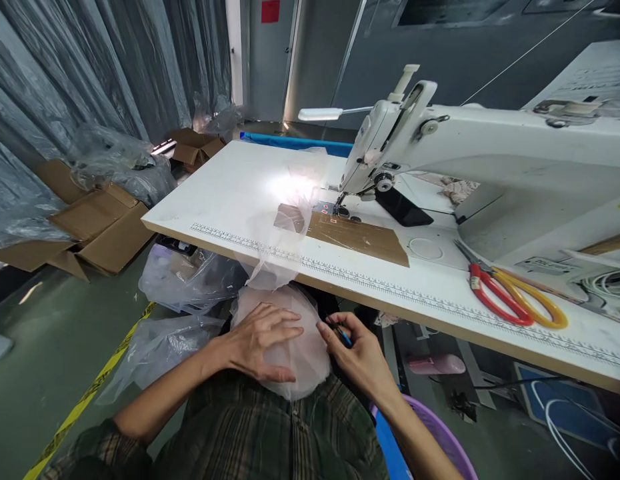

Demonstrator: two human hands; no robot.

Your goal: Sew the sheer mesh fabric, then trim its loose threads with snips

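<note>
A sheer whitish fabric [285, 267] hangs from the white sewing table [230, 193] down into my lap. My left hand [257, 341] lies flat on the bunched fabric in my lap, fingers spread. My right hand [357, 353] is closed in a pinch at the fabric's right edge, holding a small tool with a blue tip [344, 337]. The upper end of the fabric lies by the needle of the white sewing machine [440, 143], beside a brown cardboard strip [357, 237].
Red and yellow scissors [510, 297] lie on the table at right. Cardboard boxes [97, 227] and plastic bags [190, 277] sit on the floor at left. A purple basin [440, 433] stands below my right arm. A yellow floor line [90, 393] runs at left.
</note>
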